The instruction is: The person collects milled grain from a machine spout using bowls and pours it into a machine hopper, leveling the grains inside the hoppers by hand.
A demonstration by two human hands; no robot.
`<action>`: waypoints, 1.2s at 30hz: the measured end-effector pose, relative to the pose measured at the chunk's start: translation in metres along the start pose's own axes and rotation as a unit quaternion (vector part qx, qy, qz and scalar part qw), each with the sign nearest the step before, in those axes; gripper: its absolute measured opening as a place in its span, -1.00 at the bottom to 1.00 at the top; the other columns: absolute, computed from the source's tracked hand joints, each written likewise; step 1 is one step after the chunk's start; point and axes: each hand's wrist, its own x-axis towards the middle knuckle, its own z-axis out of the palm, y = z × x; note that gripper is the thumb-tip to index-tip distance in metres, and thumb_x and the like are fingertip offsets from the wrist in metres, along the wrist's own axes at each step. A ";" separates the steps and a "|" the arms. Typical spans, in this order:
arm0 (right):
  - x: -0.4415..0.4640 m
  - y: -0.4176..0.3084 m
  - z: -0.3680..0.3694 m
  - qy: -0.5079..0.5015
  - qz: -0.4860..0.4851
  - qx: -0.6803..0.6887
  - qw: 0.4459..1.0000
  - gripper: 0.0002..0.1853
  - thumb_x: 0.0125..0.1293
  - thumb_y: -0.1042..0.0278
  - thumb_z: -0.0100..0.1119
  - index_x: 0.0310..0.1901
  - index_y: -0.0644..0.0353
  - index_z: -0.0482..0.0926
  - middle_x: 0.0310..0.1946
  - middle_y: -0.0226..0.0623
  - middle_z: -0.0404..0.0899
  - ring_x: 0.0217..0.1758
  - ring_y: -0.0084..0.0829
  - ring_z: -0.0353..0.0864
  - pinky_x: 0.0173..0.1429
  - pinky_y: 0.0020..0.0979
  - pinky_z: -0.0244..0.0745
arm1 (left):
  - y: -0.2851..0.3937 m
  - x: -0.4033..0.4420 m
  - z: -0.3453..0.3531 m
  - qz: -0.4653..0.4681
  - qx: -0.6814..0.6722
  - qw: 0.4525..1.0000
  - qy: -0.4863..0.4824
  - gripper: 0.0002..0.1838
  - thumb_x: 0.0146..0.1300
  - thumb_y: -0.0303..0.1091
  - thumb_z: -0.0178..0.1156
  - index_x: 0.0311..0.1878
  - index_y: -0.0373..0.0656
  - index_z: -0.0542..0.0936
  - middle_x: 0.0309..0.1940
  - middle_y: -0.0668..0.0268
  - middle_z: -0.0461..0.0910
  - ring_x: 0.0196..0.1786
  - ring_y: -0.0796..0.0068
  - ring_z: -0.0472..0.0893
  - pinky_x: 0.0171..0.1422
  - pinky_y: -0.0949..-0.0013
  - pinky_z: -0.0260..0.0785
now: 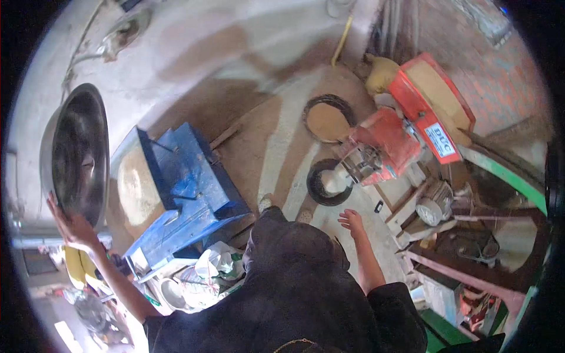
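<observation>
My left hand is raised at the left and grips the lower edge of a large dark metal basin, which is tipped on its side with its hollow facing right. Just past the basin stands a blue machine with pale grain in its hopper. My right hand hangs in the air with its fingers apart, holding nothing. Closest to it is a black tub with whitish material in it, below the spout of a red mill.
Behind that, a second dark tub holds brown meal. The mill's red hopper contains tan material. An electric motor and a frame stand at the right. White sacks lie by the blue machine. A yellow sack leans at the back.
</observation>
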 end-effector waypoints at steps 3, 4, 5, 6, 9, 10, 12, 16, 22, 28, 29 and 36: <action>0.007 0.002 -0.008 0.015 0.015 0.032 0.999 -0.57 0.28 0.16 -0.02 0.12 0.20 0.32 -0.09 -0.17 0.55 -0.16 -0.30 0.61 -0.08 -0.26 0.42 | -0.010 0.000 0.018 -0.260 0.088 0.941 -0.197 -0.57 0.24 -0.16 0.13 0.16 -0.04 0.46 -0.01 0.34 0.58 -0.10 0.49 0.63 -0.28 0.45 0.58; 0.009 0.003 -0.005 0.009 0.016 0.037 0.999 -0.55 0.31 0.14 -0.06 0.15 0.20 0.30 -0.06 -0.14 0.54 -0.13 -0.29 0.60 -0.04 -0.23 0.43 | -0.015 0.007 0.036 -0.265 0.046 0.947 -0.174 -0.53 0.23 -0.13 0.13 0.20 -0.03 0.43 -0.01 0.27 0.58 -0.11 0.45 0.63 -0.22 0.40 0.58; 0.012 0.003 -0.002 -0.002 0.011 0.052 0.999 -0.54 0.30 0.11 -0.05 0.15 0.20 0.30 -0.05 -0.15 0.54 -0.12 -0.30 0.60 -0.04 -0.25 0.43 | 0.006 0.024 0.048 -0.230 0.025 0.962 -0.146 -0.51 0.22 -0.25 0.12 0.22 -0.12 0.39 -0.01 0.08 0.55 -0.08 0.29 0.61 -0.04 0.26 0.51; 0.014 -0.001 0.001 0.012 0.010 0.066 0.998 -0.54 0.30 0.11 -0.05 0.15 0.20 0.30 -0.05 -0.15 0.54 -0.12 -0.30 0.60 -0.04 -0.25 0.43 | 0.029 0.044 0.055 -0.292 -0.122 0.932 -0.177 -0.48 0.16 -0.37 0.12 0.22 -0.25 0.35 -0.01 -0.02 0.53 -0.01 0.20 0.56 0.12 0.22 0.40; 0.020 -0.011 0.022 0.017 0.021 0.074 0.997 -0.51 0.30 0.08 -0.03 0.17 0.20 0.28 -0.03 -0.17 0.53 -0.12 -0.30 0.59 -0.04 -0.25 0.44 | 0.069 0.047 0.132 -0.351 -0.364 0.813 -0.289 -0.36 0.02 -0.48 0.12 0.26 -0.30 0.26 -0.07 0.06 0.54 -0.06 0.27 0.54 0.06 0.30 0.38; 0.021 -0.013 0.031 0.007 0.024 0.082 0.996 -0.49 0.31 0.06 -0.03 0.18 0.20 0.27 -0.02 -0.17 0.53 -0.11 -0.30 0.59 -0.03 -0.25 0.44 | 0.085 0.047 0.162 -0.347 -0.329 0.795 -0.373 -0.31 -0.02 -0.50 0.12 0.28 -0.29 0.24 -0.08 0.09 0.54 -0.08 0.30 0.53 0.04 0.31 0.37; 0.025 -0.024 0.046 -0.030 0.016 0.101 0.994 -0.44 0.32 0.01 -0.04 0.22 0.20 0.23 0.01 -0.17 0.52 -0.08 -0.29 0.58 0.02 -0.24 0.43 | 0.137 0.023 0.230 -0.366 -0.425 0.682 -0.469 -0.24 -0.14 -0.50 0.13 0.27 -0.31 0.24 -0.10 0.10 0.51 -0.10 0.33 0.49 0.05 0.38 0.32; 0.050 -0.024 0.074 -0.076 0.009 0.188 0.979 -0.38 0.27 -0.09 0.00 0.20 0.23 0.27 0.09 -0.15 0.44 0.00 -0.29 0.55 0.05 -0.23 0.38 | 0.290 -0.054 0.309 -0.243 -0.445 0.649 -0.567 -0.29 -0.21 -0.52 0.12 0.17 -0.39 0.33 -0.05 0.05 0.47 -0.07 0.25 0.47 0.08 0.32 0.33; 0.073 -0.052 0.103 -0.089 0.050 0.418 0.903 -0.27 0.32 -0.17 -0.10 0.37 0.10 0.01 0.35 -0.12 0.07 0.33 -0.11 0.19 0.26 0.04 0.20 | 0.506 -0.142 0.312 -0.136 -0.511 0.605 -0.595 -0.50 -0.16 -0.57 0.05 0.00 -0.31 0.46 -0.13 0.01 0.55 -0.02 0.11 0.54 0.12 0.26 0.32; 0.135 -0.027 0.163 0.157 0.141 0.398 0.893 -0.21 0.23 -0.02 0.14 0.37 0.09 0.00 0.32 -0.14 0.12 0.31 -0.11 0.20 0.27 0.07 0.16 | 0.631 -0.208 0.311 0.003 -0.342 0.543 -0.767 -0.31 -0.08 -0.39 0.10 0.24 -0.24 0.25 -0.03 -0.10 0.51 0.04 -0.06 0.50 0.12 0.07 0.32; 0.152 -0.007 0.166 0.157 0.154 0.399 0.890 -0.21 0.23 -0.02 0.14 0.37 0.09 0.00 0.32 -0.14 0.12 0.31 -0.11 0.20 0.27 0.07 0.16 | 0.648 -0.233 0.316 0.007 -0.332 0.539 -0.775 -0.31 -0.08 -0.39 0.10 0.24 -0.24 0.25 -0.03 -0.10 0.51 0.04 -0.06 0.50 0.12 0.07 0.32; 0.239 0.051 0.166 0.089 0.064 0.488 0.866 -0.41 0.14 0.23 0.27 0.18 0.22 0.31 0.14 -0.15 0.37 0.17 -0.24 0.40 0.21 -0.19 0.33 | 0.765 -0.378 0.341 0.098 -0.315 0.527 -0.783 -0.43 -0.07 -0.32 0.16 0.07 -0.32 0.33 -0.28 -0.13 0.57 -0.16 -0.12 0.56 -0.03 0.02 0.39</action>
